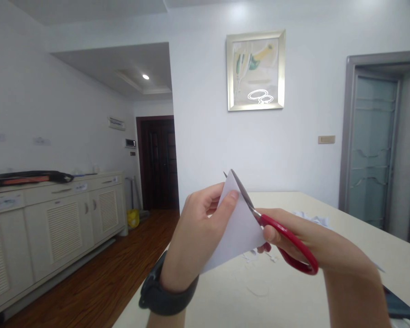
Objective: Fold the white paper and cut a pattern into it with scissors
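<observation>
Pinching folded-looking paper point(237, 234) above the table point(222, 303), the left hand point(200, 223) steadies its left side; the right hand point(295, 223) grips red scissors point(267, 221) at its right edge. Likely light, easily creased: best held flat, near the blades.

Brt overall w/ ceiling lt point(145, 77), glare on framed pic point(255, 70), edges stretched.

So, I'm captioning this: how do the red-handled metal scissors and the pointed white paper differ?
The red-handled metal scissors have a looped handle; the pointed white paper is straight-edged. The scissors sit in the right hand, the paper in the left hand. Both are held tip upward.
</observation>
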Demonstrator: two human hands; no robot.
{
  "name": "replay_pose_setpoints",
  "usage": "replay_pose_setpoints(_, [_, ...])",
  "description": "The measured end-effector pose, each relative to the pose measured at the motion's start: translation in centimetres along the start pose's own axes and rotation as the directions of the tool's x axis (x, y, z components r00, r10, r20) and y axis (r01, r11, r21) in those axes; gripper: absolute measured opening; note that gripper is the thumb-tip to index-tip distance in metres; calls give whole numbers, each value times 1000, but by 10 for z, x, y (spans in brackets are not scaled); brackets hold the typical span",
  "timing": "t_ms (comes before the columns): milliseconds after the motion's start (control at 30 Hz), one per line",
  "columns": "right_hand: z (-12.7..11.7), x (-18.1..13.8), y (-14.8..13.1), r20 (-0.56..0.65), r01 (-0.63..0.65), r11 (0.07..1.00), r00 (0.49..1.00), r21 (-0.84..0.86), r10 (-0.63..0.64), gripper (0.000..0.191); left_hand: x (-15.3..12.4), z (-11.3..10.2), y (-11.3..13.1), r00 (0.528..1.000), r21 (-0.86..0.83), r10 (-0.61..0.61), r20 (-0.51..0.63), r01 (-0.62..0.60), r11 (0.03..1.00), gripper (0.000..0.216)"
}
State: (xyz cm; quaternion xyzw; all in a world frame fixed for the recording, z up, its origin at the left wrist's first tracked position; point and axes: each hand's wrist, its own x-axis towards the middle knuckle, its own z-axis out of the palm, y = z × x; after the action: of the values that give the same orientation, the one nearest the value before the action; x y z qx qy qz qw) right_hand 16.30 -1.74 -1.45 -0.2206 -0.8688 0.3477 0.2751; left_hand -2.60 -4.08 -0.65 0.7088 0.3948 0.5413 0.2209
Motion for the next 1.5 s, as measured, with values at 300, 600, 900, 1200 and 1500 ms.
replay_pose_setpoints(300, [2,2,-1,-27,91,992,996,92,-89,38,-1,0,-1,1000,0,18,19,-18,1000,34])
replay_pose_setpoints(600, [2,0,-3,-20,64,997,998,41,-63,42,0,1,0,999,-42,15,29,-14,999,32])
replay_pose_setpoints(900, [1,2,0,-20,65,998,998,16,-65,45,-1,0,1,999,-8,8,44,-7,1000,34])
replay_pose_setpoints(1200, [0,-1,7,-64,9,1000,998,-13,-10,42,-1,0,-1,998,-17,-14,63,15,1000,33])
replay_pose_setpoints(1500, [0,-1,4,-55,17,1000,998,-21,-18,46,-2,0,2,997,-39,6,74,-3,999,32])
